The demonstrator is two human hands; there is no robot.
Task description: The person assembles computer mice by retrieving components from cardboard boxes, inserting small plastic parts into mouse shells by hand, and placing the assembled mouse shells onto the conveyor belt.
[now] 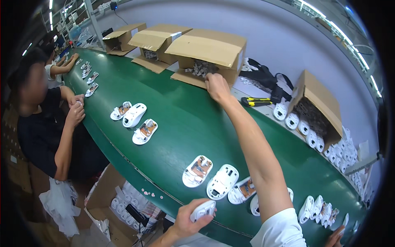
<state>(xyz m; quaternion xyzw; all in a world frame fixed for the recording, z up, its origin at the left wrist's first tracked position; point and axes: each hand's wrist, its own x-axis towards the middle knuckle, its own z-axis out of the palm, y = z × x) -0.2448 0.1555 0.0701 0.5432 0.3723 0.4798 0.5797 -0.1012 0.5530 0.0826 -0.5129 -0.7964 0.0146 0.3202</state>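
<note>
My left hand [184,221], low in the middle, is wrapped round a white computer mouse [202,210]. My right arm stretches across the green belt [173,99] to an open cardboard box [210,45] of small pale parts [201,68]. At its opening, my right hand [217,87] has its fingers curled together at the parts; what they hold, if anything, is hidden. Between my arms lie an opened mouse half with a brown circuit board [197,171], a white mouse shell [222,182] and another board-bearing half [242,191], partly behind my right forearm.
Two more cardboard boxes [154,41] line the far edge. A yellow-and-black cutter [257,101] lies beside a tilted box [319,109] and several white shells. At left, a co-worker [45,123] handles a small piece. Another person's hand [335,237] is at lower right.
</note>
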